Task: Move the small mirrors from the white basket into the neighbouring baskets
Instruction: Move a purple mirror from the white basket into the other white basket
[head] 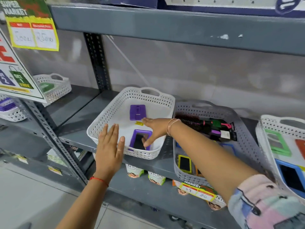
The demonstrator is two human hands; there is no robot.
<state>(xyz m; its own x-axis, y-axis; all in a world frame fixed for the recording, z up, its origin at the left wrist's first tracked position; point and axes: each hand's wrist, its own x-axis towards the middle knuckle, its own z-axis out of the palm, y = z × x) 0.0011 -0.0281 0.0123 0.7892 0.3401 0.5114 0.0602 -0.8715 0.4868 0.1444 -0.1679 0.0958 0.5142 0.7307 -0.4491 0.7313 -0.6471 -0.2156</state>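
- Right grip [154,129] reaches down into the white basket [105,116], my fingers spread and loose, the thumb tip resting on the glass of the near purple mirror [140,140]; I have not closed on it.
- Left grip [109,146] is flat and open, fingers straight together, hovering at the front left rim of the white basket; I cannot tell whether it touches the rim.
- That near purple mirror lies face up at the front of the white basket, its dark glass showing my fingers reflected.
- A second purple mirror [137,112] lies face down further back in the same basket, stand side up, apart from the first.
- A small yellow tag [139,123] sits on the basket floor between the two mirrors, just under my right grip.
- Just to the right stands the grey basket [245,129], its side touching the white one; it holds hair brushes [206,125] at the back and a yellow-framed mirror [184,164] at the front, with other frames partly hidden by my forearm.
- Further right, another white basket [270,121] holds a green-framed mirror [278,142] and a blue-framed mirror [292,177].
- All of them sit on a grey metal shelf [148,166]; a price label [197,191] hangs on its front edge.
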